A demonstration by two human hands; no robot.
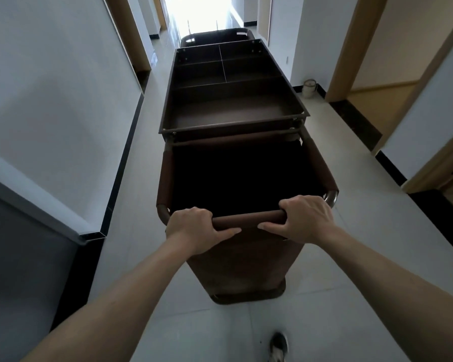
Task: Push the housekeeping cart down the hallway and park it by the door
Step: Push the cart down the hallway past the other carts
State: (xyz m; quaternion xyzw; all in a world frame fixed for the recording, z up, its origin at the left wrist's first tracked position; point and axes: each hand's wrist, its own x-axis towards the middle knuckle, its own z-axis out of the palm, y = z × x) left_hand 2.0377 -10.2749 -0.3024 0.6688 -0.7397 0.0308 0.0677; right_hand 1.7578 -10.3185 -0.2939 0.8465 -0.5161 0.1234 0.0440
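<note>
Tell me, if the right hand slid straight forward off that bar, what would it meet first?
Probably nothing solid: beyond the right hand lies the open dark bag, then the tray's near edge, though depth is hard to judge.

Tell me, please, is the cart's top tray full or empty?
Empty: every compartment of the tray shows only bare brown floor, with nothing lying in it.

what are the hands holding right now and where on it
Both hands grip the brown metal housekeeping cart by its near padded handle bar: left hand near the left end, right hand near the right.
</note>
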